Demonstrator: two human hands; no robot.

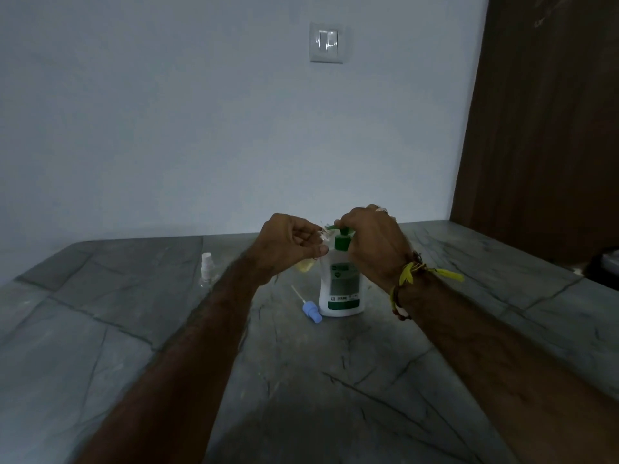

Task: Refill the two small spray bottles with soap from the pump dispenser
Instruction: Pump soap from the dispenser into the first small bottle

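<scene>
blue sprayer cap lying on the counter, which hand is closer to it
Left, by a little. The left hand holds a small bottle just above and left of the blue sprayer cap. The right hand is on the green pump, up and to the right.

You can see a green-and-grey label on the dispenser [341, 289], but its print is too blurred to read.

A single head-worn wide-angle view looks forward and slightly down across the grey veined stone countertop [335, 380], facing the pale wall behind it. Both forearms reach in from the bottom edge; dim light probably hides finer detail.
</scene>
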